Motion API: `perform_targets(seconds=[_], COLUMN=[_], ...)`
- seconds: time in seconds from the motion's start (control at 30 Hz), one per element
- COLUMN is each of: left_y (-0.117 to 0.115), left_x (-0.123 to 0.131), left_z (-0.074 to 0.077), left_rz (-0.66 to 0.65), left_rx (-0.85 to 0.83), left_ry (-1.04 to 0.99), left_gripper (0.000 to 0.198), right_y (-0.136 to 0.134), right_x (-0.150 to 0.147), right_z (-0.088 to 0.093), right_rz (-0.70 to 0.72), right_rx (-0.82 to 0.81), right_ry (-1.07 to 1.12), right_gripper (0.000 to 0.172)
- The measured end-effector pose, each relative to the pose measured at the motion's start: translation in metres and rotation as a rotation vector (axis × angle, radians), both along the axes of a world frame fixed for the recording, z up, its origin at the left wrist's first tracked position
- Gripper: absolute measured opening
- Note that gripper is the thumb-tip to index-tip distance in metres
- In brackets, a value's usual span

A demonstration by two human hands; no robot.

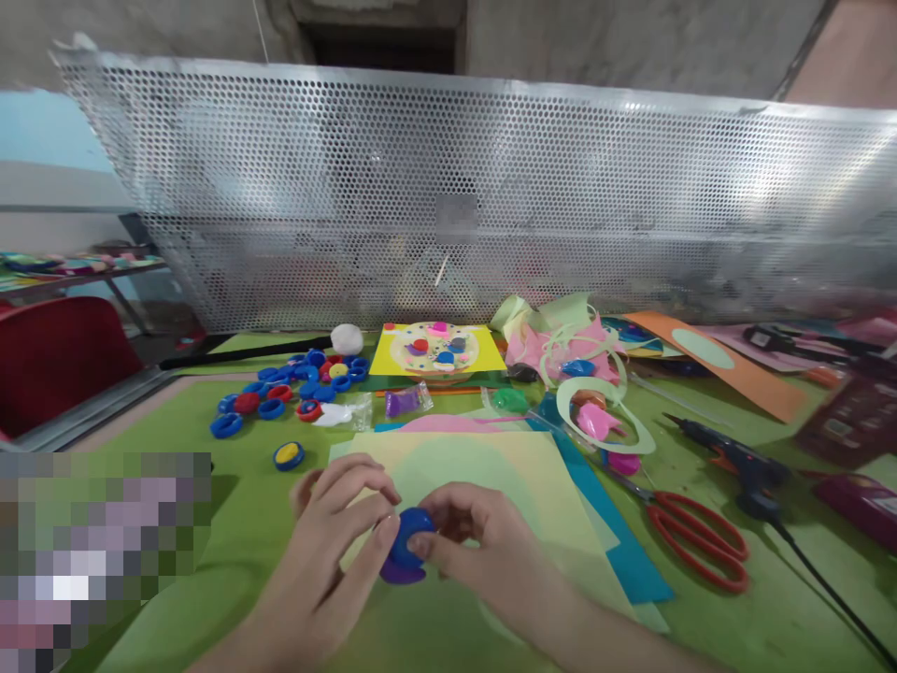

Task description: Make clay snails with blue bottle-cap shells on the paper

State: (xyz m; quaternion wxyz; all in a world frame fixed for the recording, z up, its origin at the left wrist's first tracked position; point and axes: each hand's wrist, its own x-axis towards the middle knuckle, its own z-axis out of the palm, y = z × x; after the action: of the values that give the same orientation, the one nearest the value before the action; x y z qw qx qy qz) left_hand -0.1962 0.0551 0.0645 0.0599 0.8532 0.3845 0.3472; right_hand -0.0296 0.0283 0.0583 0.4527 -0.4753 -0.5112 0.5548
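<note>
Both my hands meet near the front of the green table [231,523], over a pale yellow-green sheet of paper [491,477]. My left hand [336,533] and my right hand [476,537] together pinch a blue bottle cap [410,537] with purple clay [401,572] showing under it. Fingers of both hands curl around the cap.
Several blue and red bottle caps [294,383] lie at the left, one cap with yellow filling [288,455] closer. A yellow card with a decorated disc [435,349], paper scraps [561,346], red scissors [693,537], a glue gun [735,463] and a perforated metal screen [491,196] surround.
</note>
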Motion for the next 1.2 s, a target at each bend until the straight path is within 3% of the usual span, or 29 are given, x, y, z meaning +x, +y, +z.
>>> perform_targets(seconds=[0.4, 0.5, 0.6, 0.8, 0.97, 1.1, 1.2], left_y=[0.002, 0.006, 0.014, 0.058, 0.106, 0.132, 0.144], left_x=[0.002, 0.0, -0.006, -0.01, 0.009, 0.029, 0.037], left_z=[-0.003, -0.004, -0.003, -0.003, -0.005, -0.016, -0.027], left_rz=[-0.012, -0.025, 0.005, 0.135, 0.184, 0.198, 0.199], left_rx=[-0.192, -0.281, -0.284, -0.156, -0.069, -0.015, -0.011], left_ry=[0.052, 0.096, 0.114, 0.267, 0.374, 0.421, 0.424], left_gripper=[0.026, 0.032, 0.04, 0.023, 0.031, 0.034, 0.034], right_y=[0.0, 0.001, 0.002, 0.0, 0.002, 0.002, 0.001], right_x=[-0.003, -0.002, 0.0, 0.0, -0.001, 0.003, 0.005], right_z=[-0.005, -0.007, -0.009, -0.013, -0.014, -0.009, -0.01], right_rz=[0.018, 0.016, 0.046, 0.076, 0.114, 0.087, 0.125], right_rx=[-0.085, -0.084, -0.101, -0.001, 0.111, 0.269, 0.363], right_ry=[0.07, 0.024, -0.084, -0.436, -0.613, -0.787, -0.779], right_gripper=[0.033, 0.036, 0.026, 0.021, 0.016, 0.01, 0.017])
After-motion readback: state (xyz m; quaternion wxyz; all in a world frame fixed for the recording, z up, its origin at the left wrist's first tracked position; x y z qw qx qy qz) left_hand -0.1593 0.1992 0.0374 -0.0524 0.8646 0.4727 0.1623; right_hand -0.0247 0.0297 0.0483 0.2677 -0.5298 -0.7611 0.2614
